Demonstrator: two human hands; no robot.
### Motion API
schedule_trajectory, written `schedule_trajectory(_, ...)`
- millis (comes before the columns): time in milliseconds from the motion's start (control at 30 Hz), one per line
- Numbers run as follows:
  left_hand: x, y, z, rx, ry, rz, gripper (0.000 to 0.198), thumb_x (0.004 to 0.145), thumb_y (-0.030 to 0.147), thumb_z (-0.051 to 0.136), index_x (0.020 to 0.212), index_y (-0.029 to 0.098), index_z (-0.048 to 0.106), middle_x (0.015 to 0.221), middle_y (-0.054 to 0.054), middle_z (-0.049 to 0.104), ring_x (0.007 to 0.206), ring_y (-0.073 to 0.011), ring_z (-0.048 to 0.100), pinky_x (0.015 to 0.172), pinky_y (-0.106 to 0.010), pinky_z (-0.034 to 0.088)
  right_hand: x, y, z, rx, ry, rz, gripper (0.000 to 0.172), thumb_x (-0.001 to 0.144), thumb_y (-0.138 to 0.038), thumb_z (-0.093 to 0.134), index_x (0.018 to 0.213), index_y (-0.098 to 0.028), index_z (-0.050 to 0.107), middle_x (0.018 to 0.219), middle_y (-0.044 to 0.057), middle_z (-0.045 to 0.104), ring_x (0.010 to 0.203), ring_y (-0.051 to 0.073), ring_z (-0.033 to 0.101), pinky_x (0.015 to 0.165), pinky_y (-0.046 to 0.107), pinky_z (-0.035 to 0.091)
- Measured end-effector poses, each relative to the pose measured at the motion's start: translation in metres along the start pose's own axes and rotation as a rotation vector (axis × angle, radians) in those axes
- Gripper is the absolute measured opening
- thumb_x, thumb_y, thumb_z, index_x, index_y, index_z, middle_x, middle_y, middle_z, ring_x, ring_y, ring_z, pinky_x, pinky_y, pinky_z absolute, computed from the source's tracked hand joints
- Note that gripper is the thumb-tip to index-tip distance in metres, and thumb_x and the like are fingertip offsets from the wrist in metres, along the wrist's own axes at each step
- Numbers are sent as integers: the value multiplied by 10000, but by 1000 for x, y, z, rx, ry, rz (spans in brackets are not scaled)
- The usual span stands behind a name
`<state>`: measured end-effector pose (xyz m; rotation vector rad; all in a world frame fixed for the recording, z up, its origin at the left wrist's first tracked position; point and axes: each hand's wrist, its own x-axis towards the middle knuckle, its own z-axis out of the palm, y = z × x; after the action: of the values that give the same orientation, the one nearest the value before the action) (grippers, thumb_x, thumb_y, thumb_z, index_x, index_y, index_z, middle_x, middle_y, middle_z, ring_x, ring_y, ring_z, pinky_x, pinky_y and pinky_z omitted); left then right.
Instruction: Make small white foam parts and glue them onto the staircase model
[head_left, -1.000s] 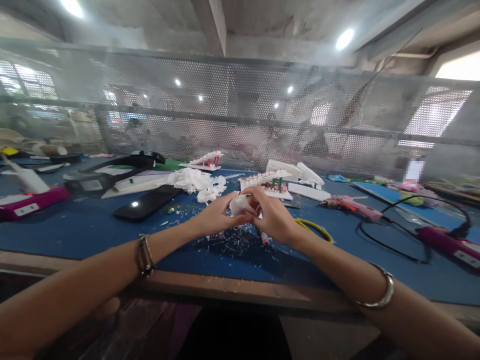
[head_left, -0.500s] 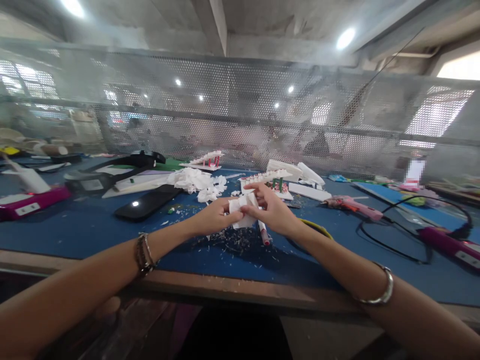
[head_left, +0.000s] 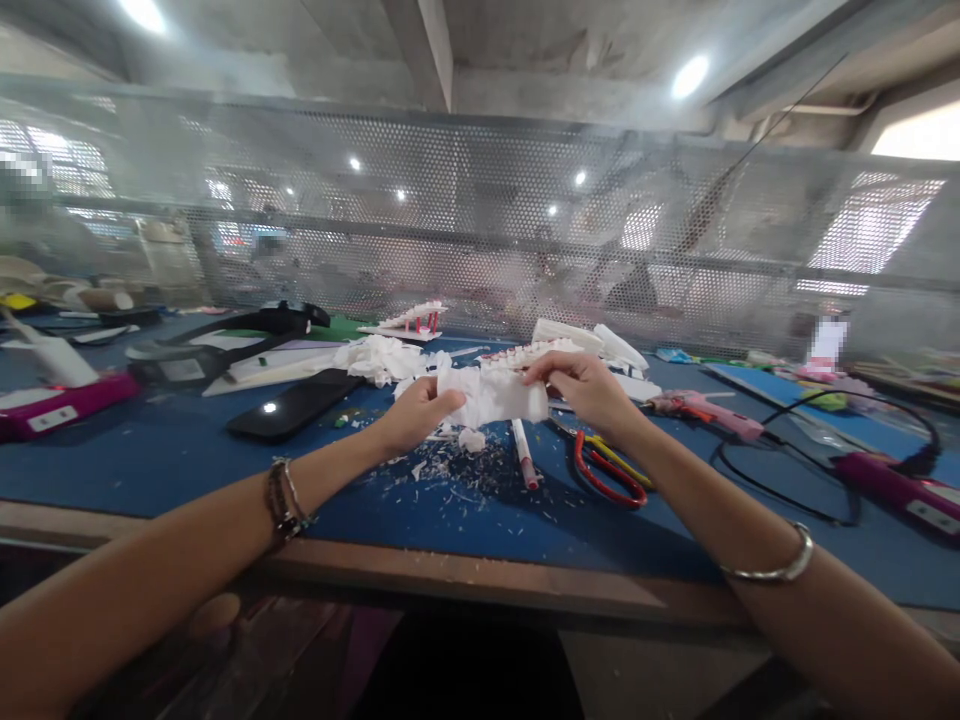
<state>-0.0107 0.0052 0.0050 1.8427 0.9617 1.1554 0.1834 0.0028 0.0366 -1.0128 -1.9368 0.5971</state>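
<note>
Stretched between my two hands is a piece of white tissue paper [head_left: 506,395], thin and creased. My left hand [head_left: 418,415] pinches its left end with thumb and fingers. Its right end is gripped by the fingertips of my right hand [head_left: 589,388]. Below it, a small crumpled white scrap [head_left: 472,440] lies among pale shavings. A white pen with a red end [head_left: 526,455] points toward me on the blue table. To its right rest pliers with red and yellow handles [head_left: 611,478], partly behind my right wrist. A white stepped model [head_left: 525,352] sits behind the paper, partly hidden.
Crumpled white tissue [head_left: 379,358] is heaped beside a black phone [head_left: 296,405]. Farther back stands another stepped model on red posts [head_left: 418,322]. A pink glue gun [head_left: 709,412] and looping black cable [head_left: 787,508] lie right. The wooden table edge [head_left: 480,572] runs in front.
My hands have moved apart, and the white paper between them now spans out flat. The right hand shifted right and the pliers' handles came into view. A crumpled scrap now shows below the paper.
</note>
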Motion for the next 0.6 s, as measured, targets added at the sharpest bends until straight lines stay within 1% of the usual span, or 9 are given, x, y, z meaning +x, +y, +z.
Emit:
schedule_trajectory(67, -1, 0, -1, -3, 4, -11, 194, 562, 339, 457, 482, 164, 433, 493, 12, 440, 508, -102, 375, 499, -229, 318, -2, -2, -2, -12, -45, 13, 215, 688, -97, 337, 598, -179, 514, 676, 24, 531, 634, 111, 496, 588, 258, 428)
schedule_trajectory(133, -2, 1, -1, -14, -5, -14, 185, 552, 334, 467, 503, 156, 458, 513, 6, 460, 519, -104, 389, 498, -225, 321, -4, -3, 0, -70, -88, 1, 178, 744, -198, 366, 610, -181, 482, 690, 34, 520, 658, 127, 491, 608, 282, 433)
schedule_trajectory(167, -3, 2, -1, -31, -16, -14, 179, 545, 329, 472, 528, 151, 480, 532, 2, 478, 531, -107, 404, 501, -222, 328, -5, -3, 3, -117, -94, -17, 160, 751, -262, 401, 623, -185, 457, 697, 35, 513, 670, 133, 485, 631, 297, 433)
schedule_trajectory(233, -4, 2, 0, -93, -43, -14, 175, 522, 307, 485, 575, 144, 515, 554, 5, 504, 547, -110, 429, 507, -215, 342, -6, 0, 8, -203, -90, -51, 177, 700, -329, 505, 646, -196, 402, 708, 28, 497, 677, 136, 474, 666, 313, 431)
schedule_trajectory(300, -4, 1, 0, -161, -58, -16, 172, 498, 283, 491, 591, 143, 529, 543, 15, 511, 547, -111, 442, 511, -212, 352, -6, 4, 12, -207, -111, -53, 206, 643, -276, 564, 685, -200, 377, 720, 18, 490, 664, 125, 478, 653, 298, 438)
schedule_trajectory(400, -2, -2, -2, -211, -19, -17, 152, 484, 276, 483, 549, 141, 512, 500, 20, 496, 525, -110, 442, 489, -208, 348, -5, 9, 9, -151, -179, -24, 179, 644, -186, 526, 775, -193, 405, 725, 12, 505, 644, 110, 504, 609, 266, 445)
schedule_trajectory(500, 1, -6, -5, -242, 58, -14, 127, 499, 277, 461, 512, 151, 466, 464, 29, 460, 480, -95, 418, 453, -202, 332, -2, 10, 0, -142, -200, -43, 165, 652, -176, 509, 812, -180, 469, 741, 21, 537, 678, 116, 523, 637, 275, 444)
schedule_trajectory(600, 3, -9, -7, -254, 96, 0, 122, 512, 285, 421, 518, 163, 436, 464, 36, 445, 457, -85, 401, 448, -202, 338, 1, 13, -10, -173, -198, -25, 111, 663, -204, 511, 765, -167, 534, 693, 13, 559, 626, 109, 518, 620, 284, 434)
